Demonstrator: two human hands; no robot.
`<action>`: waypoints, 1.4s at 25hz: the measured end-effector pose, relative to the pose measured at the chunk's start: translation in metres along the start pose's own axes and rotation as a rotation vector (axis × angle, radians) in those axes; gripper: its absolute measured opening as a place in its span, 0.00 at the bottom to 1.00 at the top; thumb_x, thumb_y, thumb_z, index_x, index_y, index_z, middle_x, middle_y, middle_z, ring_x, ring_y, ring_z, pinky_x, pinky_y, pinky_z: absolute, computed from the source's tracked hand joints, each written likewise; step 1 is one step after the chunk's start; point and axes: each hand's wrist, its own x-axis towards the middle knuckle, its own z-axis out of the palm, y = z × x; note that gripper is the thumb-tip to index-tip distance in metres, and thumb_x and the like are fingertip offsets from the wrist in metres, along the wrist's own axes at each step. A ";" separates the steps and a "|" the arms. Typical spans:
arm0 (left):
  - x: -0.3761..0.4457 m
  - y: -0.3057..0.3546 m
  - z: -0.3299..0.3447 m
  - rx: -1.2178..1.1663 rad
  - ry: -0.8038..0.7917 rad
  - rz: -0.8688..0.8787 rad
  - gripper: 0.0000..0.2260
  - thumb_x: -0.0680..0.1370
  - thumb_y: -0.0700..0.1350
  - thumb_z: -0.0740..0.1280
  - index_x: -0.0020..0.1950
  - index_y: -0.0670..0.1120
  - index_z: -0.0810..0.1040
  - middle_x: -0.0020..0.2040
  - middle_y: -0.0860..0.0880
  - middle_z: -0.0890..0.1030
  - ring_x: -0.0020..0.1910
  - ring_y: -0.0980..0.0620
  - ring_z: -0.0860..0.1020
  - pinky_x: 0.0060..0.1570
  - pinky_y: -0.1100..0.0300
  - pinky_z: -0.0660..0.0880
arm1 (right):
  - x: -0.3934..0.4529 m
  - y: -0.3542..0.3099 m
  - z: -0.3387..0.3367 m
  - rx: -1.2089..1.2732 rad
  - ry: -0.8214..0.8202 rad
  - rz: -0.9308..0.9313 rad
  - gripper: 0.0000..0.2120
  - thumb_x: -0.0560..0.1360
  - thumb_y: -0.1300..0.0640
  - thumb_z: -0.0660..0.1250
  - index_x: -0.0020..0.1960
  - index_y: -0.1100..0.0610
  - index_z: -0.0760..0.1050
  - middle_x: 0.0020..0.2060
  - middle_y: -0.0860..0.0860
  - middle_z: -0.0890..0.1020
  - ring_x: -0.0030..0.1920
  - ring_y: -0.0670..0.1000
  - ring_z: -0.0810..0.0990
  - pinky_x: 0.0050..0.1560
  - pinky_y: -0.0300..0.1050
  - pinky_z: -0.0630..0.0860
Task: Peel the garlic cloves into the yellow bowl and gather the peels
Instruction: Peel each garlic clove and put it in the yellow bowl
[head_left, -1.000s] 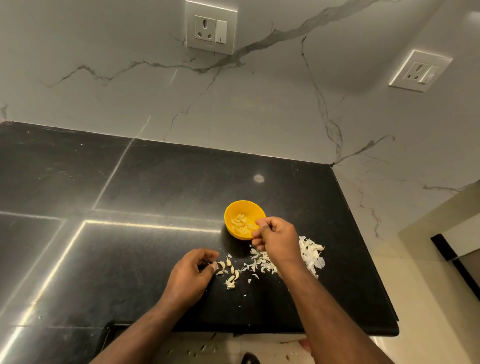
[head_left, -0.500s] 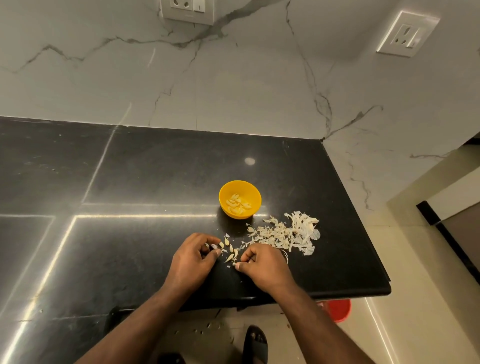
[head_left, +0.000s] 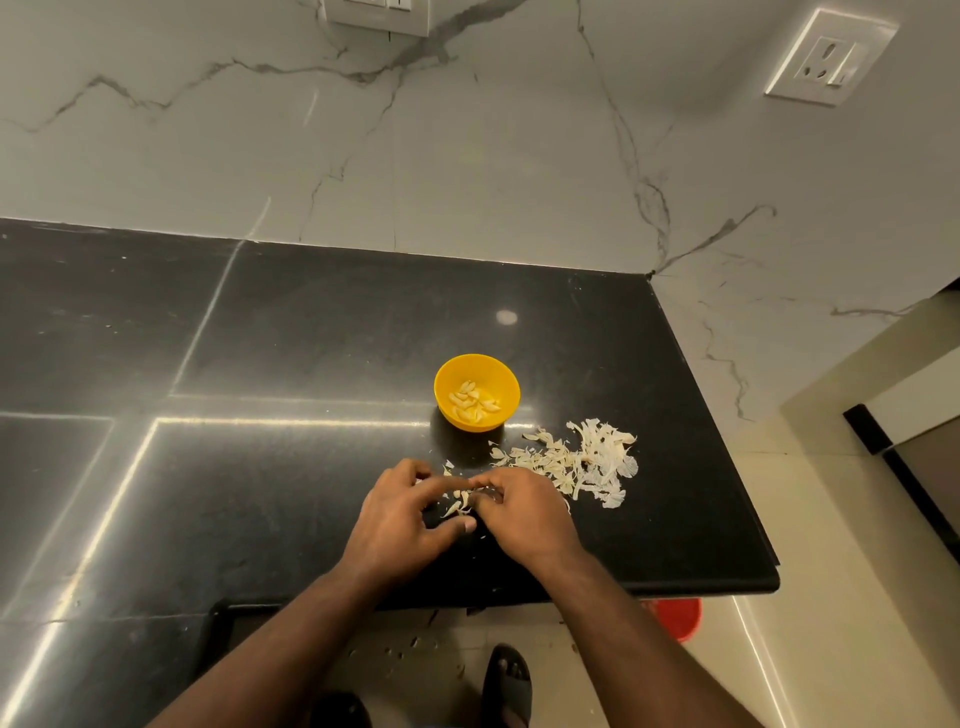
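A home kitchen: a black stone worktop (head_left: 311, 338) against marble-look walls (head_left: 467, 156) with sockets (head_left: 830, 58), garlic in a bowl (head_left: 477, 391), tiled floor (head_left: 831, 597) below.

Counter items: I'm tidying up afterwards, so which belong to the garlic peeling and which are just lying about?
Job:
yellow bowl holding peeled cloves
peel pile
unpeeled cloves between left hand and right hand

Lying about:
red bucket on floor
wall socket
sandals

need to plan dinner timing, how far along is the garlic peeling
Done: several peeled cloves lie in the yellow bowl; a peel pile sits to its right. In hand: left hand and right hand meet over loose garlic pieces. Left: those pieces, gathering the peels.
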 end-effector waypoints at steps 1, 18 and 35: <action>0.000 0.003 0.003 0.085 -0.026 0.013 0.23 0.71 0.68 0.66 0.65 0.67 0.76 0.54 0.60 0.68 0.55 0.57 0.68 0.53 0.57 0.69 | 0.001 0.000 -0.001 -0.022 -0.015 -0.005 0.10 0.76 0.51 0.67 0.55 0.45 0.83 0.45 0.44 0.85 0.46 0.47 0.81 0.47 0.46 0.79; 0.001 -0.007 0.002 -0.058 0.005 -0.021 0.12 0.79 0.45 0.71 0.61 0.55 0.83 0.53 0.56 0.76 0.54 0.57 0.75 0.49 0.71 0.68 | 0.001 0.010 -0.001 -0.052 -0.167 -0.178 0.10 0.76 0.51 0.69 0.56 0.48 0.84 0.50 0.47 0.80 0.50 0.46 0.78 0.53 0.44 0.76; -0.005 -0.001 0.003 -0.087 0.043 -0.028 0.07 0.77 0.51 0.72 0.55 0.59 0.81 0.54 0.60 0.73 0.53 0.61 0.73 0.50 0.68 0.71 | 0.002 0.016 -0.014 -0.241 -0.098 -0.136 0.15 0.80 0.54 0.61 0.63 0.46 0.79 0.57 0.48 0.73 0.56 0.51 0.77 0.55 0.49 0.77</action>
